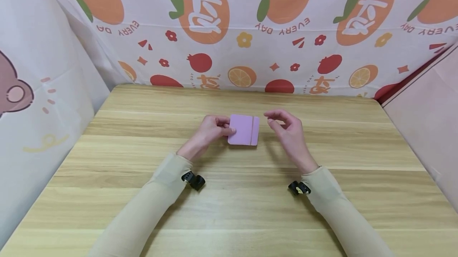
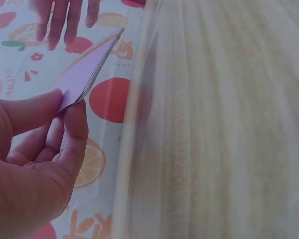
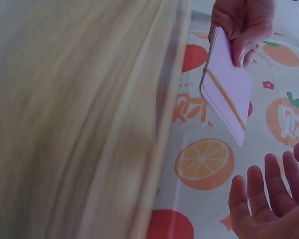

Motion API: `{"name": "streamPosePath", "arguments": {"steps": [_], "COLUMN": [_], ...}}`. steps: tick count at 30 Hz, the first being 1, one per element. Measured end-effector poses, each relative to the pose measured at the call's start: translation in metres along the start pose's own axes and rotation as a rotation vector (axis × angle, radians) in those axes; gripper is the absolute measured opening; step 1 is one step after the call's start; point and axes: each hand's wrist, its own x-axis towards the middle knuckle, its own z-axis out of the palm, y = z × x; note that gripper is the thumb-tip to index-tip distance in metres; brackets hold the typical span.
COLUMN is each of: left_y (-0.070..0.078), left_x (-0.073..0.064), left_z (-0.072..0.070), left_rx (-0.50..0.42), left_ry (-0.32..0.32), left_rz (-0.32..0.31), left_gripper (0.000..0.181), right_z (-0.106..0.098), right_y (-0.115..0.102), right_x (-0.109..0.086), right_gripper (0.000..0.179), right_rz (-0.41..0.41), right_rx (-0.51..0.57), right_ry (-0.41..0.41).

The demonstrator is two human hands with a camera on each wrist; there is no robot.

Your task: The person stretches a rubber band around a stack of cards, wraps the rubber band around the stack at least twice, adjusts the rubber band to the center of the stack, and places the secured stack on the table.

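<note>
A small square notebook (image 1: 243, 130), pinkish-purple with a tan elastic band near its right side, is held up over the table. My left hand (image 1: 211, 130) pinches its left edge, thumb on the cover and fingers underneath. From the side in the left wrist view, the notebook (image 2: 84, 72) is thin and tilted, with page edges showing. Just off the banded side is my right hand (image 1: 288, 130), apart from the notebook, its fingers loosely bent with nothing between them. The right wrist view shows these fingers (image 3: 259, 194) spread beside the notebook (image 3: 226, 84).
The wooden table (image 1: 229, 205) spreads beneath both arms. A fruit-printed cloth (image 1: 243, 54) hangs along its back edge, with a pale cloth (image 1: 46, 90) on the left and a pale panel (image 1: 429, 122) on the right. Black straps with small devices (image 1: 193, 180) sit on both wrists.
</note>
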Motion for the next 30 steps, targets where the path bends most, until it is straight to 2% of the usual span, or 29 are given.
{"name": "streamPosePath", "arguments": {"steps": [2,9,13,16,19,25,30], "left_y": [0.000,0.001,0.001,0.001,0.001,0.001,-0.001], "left_x": [0.000,-0.002,-0.001,-0.001,-0.001,-0.003,-0.004], "left_z": [0.000,0.001,0.002,0.003,0.005,0.008,0.009], "left_rx": [-0.005,-0.022,-0.016,-0.007,-0.013,-0.012,-0.037], "left_ry": [-0.007,-0.031,-0.053,-0.086,-0.120,-0.154,-0.160], "left_rz": [-0.005,-0.016,-0.001,0.021,0.046,0.056,0.067], "left_gripper": [0.022,0.027,0.021,0.009,0.007,0.017,0.019], "right_z": [-0.001,-0.004,-0.005,-0.005,-0.006,-0.007,-0.006], "right_y": [-0.004,0.027,0.033,0.027,0.028,0.036,0.036], "right_x": [-0.001,0.006,0.008,0.006,0.005,0.006,0.007], "right_gripper": [0.022,0.023,0.026,0.024,0.021,0.019,0.015], "right_rz": [-0.001,-0.024,-0.035,-0.025,-0.017,-0.003,0.027], "right_rx": [-0.050,-0.142,-0.180,-0.179,-0.182,-0.190,-0.146], "right_ry": [0.001,-0.010,-0.040,-0.059,-0.067,-0.078,-0.106]}}
